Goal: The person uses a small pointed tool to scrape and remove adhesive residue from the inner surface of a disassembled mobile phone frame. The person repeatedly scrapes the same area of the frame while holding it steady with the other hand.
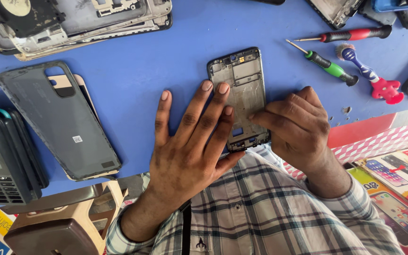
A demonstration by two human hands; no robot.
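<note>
A bare phone frame (242,85) lies face up on the blue table (166,56), its near end at the table's edge. My left hand (190,141) rests flat with fingers spread, fingertips pressing on the frame's left side. My right hand (296,125) is curled at the frame's right edge, its fingertips pinching that side near the middle.
A grey phone back cover (60,120) lies at left over another cover. A card terminal (1,156) sits far left. Stacked phone frames (72,23) lie at the back left. Red screwdriver (350,34), green screwdriver (329,65) and a small brush (371,78) lie at right.
</note>
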